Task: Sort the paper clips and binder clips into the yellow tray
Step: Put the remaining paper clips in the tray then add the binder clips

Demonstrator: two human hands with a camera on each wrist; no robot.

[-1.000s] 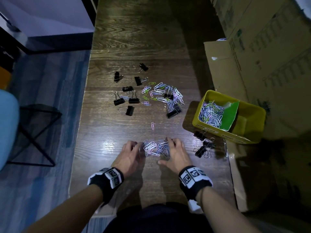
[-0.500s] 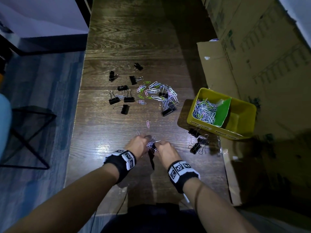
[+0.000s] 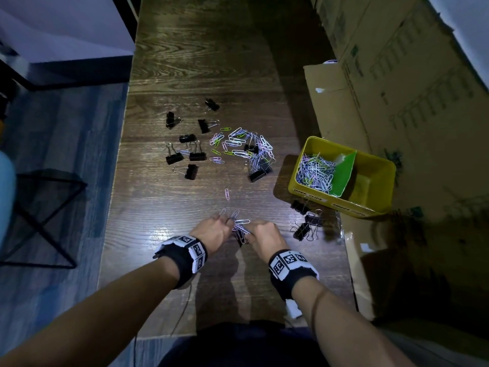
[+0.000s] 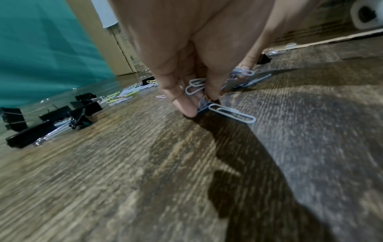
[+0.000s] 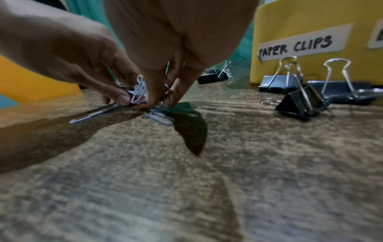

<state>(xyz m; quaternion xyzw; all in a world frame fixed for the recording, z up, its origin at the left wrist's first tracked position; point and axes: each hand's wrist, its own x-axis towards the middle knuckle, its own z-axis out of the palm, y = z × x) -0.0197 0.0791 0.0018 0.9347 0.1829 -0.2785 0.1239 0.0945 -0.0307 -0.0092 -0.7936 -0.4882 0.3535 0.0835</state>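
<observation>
Both hands have closed together, left hand (image 3: 214, 231) and right hand (image 3: 264, 241) pinching the bunched paper clips (image 3: 240, 229) on the wooden table (image 3: 164, 207). Light, slippery wire likely spills; cup underneath before crossing to the yellow tray (image 3: 375, 186).

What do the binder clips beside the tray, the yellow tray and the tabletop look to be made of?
Binder clips: black, likely painted metal bodies with shiny wire handles. Yellow tray: smooth, glossy walls, plastic or painted metal, unclear which; paper-looking labels. Table: dark wood grain with a glossy finish reflecting light; solid or laminate, unclear.
</observation>
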